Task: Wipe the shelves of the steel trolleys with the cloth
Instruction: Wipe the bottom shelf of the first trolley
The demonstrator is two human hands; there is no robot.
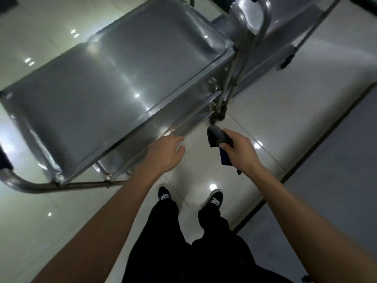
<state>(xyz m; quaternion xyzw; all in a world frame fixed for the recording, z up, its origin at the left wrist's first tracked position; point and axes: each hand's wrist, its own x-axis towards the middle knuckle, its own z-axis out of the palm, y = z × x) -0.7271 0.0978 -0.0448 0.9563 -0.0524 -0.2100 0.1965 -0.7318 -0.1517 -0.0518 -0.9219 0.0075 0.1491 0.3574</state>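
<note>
The right hand [239, 152] is curled around a bunched cloth [217, 137], a grey wad sticking out past the thumb and a darker purple fold hanging below the palm. It hangs in the air over the pale tiled floor [265, 111], touching nothing else. The left hand [166, 154] is relaxed and flat-fingered, holding nothing, its fingertips reaching toward the near rim of the closest steel trolley [155, 113]; the frame is soft with blur there, so whether the fingers touch the rim or only hover beside it cannot be told.

The top shelf [91, 94] of that trolley lies ahead and to the left of the cloth hand, its long axis running diagonally from lower left to upper right. A lower shelf edge [183, 121] shows beneath the rim, just ahead of the cloth. So the empty left hand is the nearer one to the trolley, while the cloth must travel leftward and forward to land on steel. A second trolley [275, 37] stands farther off at upper right, its handle [261, 15] arching over the gap. The person's shoes [164, 195] stand just short of the near trolley.
</note>
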